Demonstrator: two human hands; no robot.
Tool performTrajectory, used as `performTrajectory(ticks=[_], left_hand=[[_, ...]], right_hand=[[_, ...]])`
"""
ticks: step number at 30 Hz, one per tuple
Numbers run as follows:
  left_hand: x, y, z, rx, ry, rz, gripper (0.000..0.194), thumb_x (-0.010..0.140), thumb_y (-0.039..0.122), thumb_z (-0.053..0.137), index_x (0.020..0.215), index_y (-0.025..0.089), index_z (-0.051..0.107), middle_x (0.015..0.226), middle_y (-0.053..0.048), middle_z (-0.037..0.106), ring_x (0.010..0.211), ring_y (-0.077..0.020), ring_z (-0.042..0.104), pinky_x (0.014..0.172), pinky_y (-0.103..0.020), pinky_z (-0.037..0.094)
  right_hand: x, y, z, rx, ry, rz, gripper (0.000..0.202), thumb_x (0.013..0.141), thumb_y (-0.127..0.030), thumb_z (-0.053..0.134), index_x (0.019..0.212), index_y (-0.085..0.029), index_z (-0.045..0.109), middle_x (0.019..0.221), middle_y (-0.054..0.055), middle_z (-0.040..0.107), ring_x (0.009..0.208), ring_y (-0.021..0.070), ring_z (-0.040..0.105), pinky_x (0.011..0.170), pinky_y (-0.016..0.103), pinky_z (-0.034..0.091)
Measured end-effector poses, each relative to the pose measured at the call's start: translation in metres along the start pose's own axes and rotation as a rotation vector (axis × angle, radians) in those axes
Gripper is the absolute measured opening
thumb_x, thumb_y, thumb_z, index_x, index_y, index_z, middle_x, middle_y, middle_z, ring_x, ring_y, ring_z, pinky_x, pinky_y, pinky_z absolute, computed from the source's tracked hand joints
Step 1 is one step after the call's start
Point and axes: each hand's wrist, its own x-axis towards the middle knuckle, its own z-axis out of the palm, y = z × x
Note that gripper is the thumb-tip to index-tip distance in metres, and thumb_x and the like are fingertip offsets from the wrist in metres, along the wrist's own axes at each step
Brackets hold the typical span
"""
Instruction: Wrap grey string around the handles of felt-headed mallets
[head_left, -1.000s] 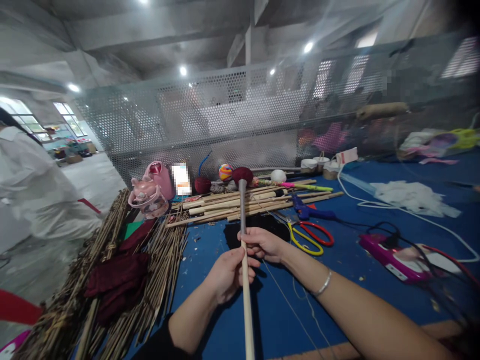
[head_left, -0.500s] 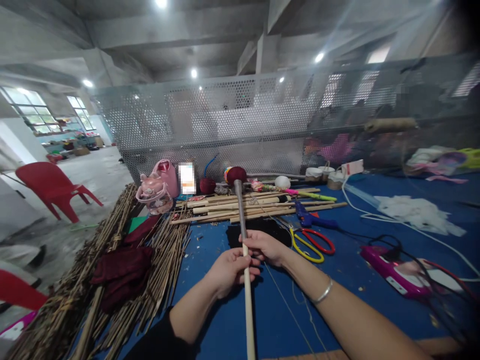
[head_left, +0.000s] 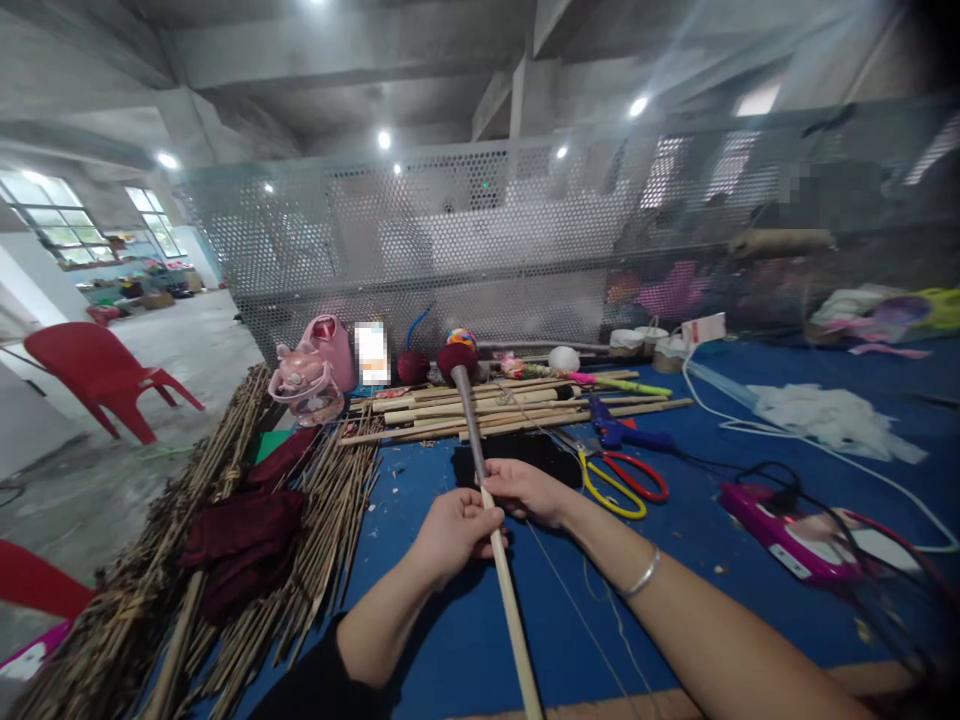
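Note:
Between both hands slants a pale wooden stick, its upper length grey and its far end topped by a dark red ball. My left hand is closed around the pale part, thumb and fingers pinching it. Just above, my right hand grips the stick with its fingertips where grey meets pale. A black cloth lies on the table beneath the stick, partly behind my right hand. Scissors with one yellow and one red handle lie right of my right hand. Thin thread runs down the table below that wrist.
Bundled twigs and dark red cloth cover the left side. Several wooden sticks lie across the back near a blue glue gun. A magenta power strip with cables sits right. A perforated screen stands behind.
The stick has tilted: its ball end has moved slightly left and its near end has swung right. Both hands stay on it, shifted a little.

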Motion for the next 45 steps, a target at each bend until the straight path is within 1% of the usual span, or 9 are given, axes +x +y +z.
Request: performTrajectory(ticks=[5,11,15,20,24,31,33,40,45], left_hand=[[-0.003,0.002,0.002,-0.094,-0.105,-0.027,0.036,0.062,0.038,0.068,0.080,0.012,0.051,0.077,-0.006,0.062,0.065,-0.0117,0.061,0.057,-0.021,0.045],[-0.002,-0.002,0.002,0.075,-0.028,0.027,0.038,0.067,0.043,0.062,0.085,0.013,0.048,0.066,-0.003,0.060,0.052,-0.0114,0.058,0.047,-0.020,0.043],[-0.001,0.000,0.000,0.053,-0.062,0.027,0.040,0.066,0.045,0.062,0.087,0.013,0.049,0.067,-0.004,0.061,0.051,-0.0104,0.058,0.049,-0.021,0.044],[0.004,-0.003,-0.001,0.005,-0.069,-0.061,0.039,0.066,0.047,0.061,0.080,0.014,0.048,0.067,-0.004,0.061,0.050,-0.0095,0.057,0.048,-0.020,0.043],[0.007,-0.009,0.001,0.027,-0.079,-0.042,0.038,0.069,0.048,0.057,0.082,0.014,0.047,0.064,-0.004,0.060,0.049,-0.0103,0.057,0.049,-0.022,0.043],[0.002,-0.005,-0.001,0.385,0.229,0.190,0.031,0.062,0.040,0.066,0.069,0.014,0.051,0.046,0.006,0.047,0.037,-0.0052,0.042,0.038,-0.017,0.029],[0.002,-0.003,-0.001,0.331,0.187,0.144,0.031,0.062,0.040,0.067,0.069,0.014,0.051,0.047,0.004,0.051,0.039,-0.0063,0.045,0.039,-0.017,0.031],[-0.002,0.008,0.001,-0.200,-0.108,-0.039,0.032,0.070,0.036,0.063,0.088,0.010,0.057,0.080,-0.009,0.064,0.059,-0.0081,0.059,0.054,-0.017,0.044],[0.002,-0.001,0.001,-0.064,-0.080,-0.095,0.033,0.075,0.040,0.055,0.089,0.011,0.049,0.071,-0.008,0.062,0.055,-0.0115,0.060,0.049,-0.020,0.044]], right_hand=[[-0.002,-0.002,0.000,0.007,0.009,-0.023,0.028,0.069,-0.032,0.063,0.079,-0.015,0.045,0.051,-0.007,0.048,0.032,0.0004,0.026,0.030,0.015,0.013],[-0.001,-0.004,0.007,0.031,0.041,-0.086,0.031,0.066,-0.033,0.065,0.078,-0.014,0.045,0.050,-0.007,0.049,0.033,0.0004,0.028,0.032,0.015,0.014],[0.000,-0.006,0.007,0.021,0.095,-0.120,0.031,0.066,-0.032,0.066,0.077,-0.014,0.044,0.052,-0.006,0.051,0.036,0.0015,0.033,0.035,0.015,0.017],[0.002,-0.004,0.005,-0.047,0.160,-0.025,0.028,0.068,-0.036,0.062,0.074,-0.014,0.045,0.045,-0.007,0.047,0.031,0.0010,0.024,0.033,0.018,0.011],[0.001,-0.004,0.004,-0.065,0.157,-0.038,0.027,0.069,-0.035,0.061,0.072,-0.014,0.045,0.046,-0.007,0.046,0.032,0.0013,0.024,0.035,0.019,0.013],[0.002,-0.002,0.003,-0.095,0.187,-0.056,0.029,0.066,-0.034,0.065,0.074,-0.013,0.047,0.045,-0.009,0.040,0.034,0.0011,0.024,0.035,0.018,0.013],[0.001,-0.003,0.002,-0.086,0.178,-0.054,0.028,0.066,-0.034,0.064,0.075,-0.014,0.047,0.044,-0.010,0.039,0.032,0.0009,0.021,0.033,0.018,0.011],[-0.004,-0.007,-0.003,0.071,0.083,0.036,0.026,0.072,-0.037,0.058,0.081,-0.017,0.045,0.049,-0.008,0.045,0.033,0.0011,0.016,0.032,0.017,0.006],[0.004,0.004,0.000,-0.053,0.173,-0.047,0.023,0.067,-0.032,0.062,0.067,-0.014,0.047,0.051,-0.004,0.049,0.043,0.0050,0.040,0.042,0.017,0.028]])
